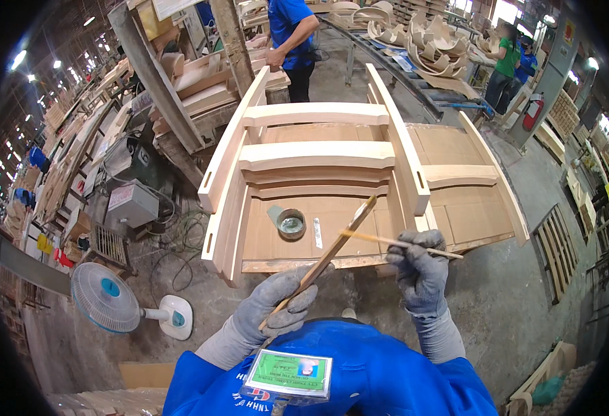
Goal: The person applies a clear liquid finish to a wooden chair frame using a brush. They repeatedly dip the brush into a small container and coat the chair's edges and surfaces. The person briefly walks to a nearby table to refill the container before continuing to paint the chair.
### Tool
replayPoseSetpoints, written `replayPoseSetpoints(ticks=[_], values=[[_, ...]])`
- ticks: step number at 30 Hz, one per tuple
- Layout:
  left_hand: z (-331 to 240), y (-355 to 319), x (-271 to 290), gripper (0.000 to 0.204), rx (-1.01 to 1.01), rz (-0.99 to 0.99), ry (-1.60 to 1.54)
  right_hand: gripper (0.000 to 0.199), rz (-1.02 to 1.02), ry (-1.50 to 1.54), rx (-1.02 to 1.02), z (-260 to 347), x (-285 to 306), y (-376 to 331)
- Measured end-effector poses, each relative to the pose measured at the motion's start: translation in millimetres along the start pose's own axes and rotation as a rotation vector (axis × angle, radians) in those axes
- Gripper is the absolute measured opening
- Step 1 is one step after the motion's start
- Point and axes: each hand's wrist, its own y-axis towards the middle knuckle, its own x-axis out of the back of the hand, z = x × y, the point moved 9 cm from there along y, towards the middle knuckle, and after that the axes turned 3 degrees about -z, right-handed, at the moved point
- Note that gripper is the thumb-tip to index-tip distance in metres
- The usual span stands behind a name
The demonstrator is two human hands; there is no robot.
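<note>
Grey gloves cover both of my hands. My left hand (pixel 277 305) is closed around a long, narrow wooden strip (pixel 329 255), brown and stained, which slants up and away to the right. In my right hand (pixel 421 269) I pinch a thin wooden stick (pixel 401 244) with a yellowish end. That end meets or crosses the strip near its upper part; whether they touch, I cannot tell. Beyond my hands, a small round cup (pixel 291 225) with greenish contents sits on a cardboard-covered table (pixel 266 244). A flat pale piece (pixel 318 233) lies beside it.
A pale wooden frame (pixel 318 154) with curved crossbars stands on the table, and another frame part (pixel 460 176) lies to its right. A white fan (pixel 107 295) stands on the left floor. Stacked wood (pixel 200 100) and a person in blue (pixel 292 41) are beyond.
</note>
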Motion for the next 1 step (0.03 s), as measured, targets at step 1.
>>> replayPoseSetpoints(ticks=[1], values=[[0.0, 1.6, 1.8, 0.05, -0.005, -0.068, 0.124, 0.022, -0.052, 0.023, 0.017, 1.0, 10.3, 3.9]])
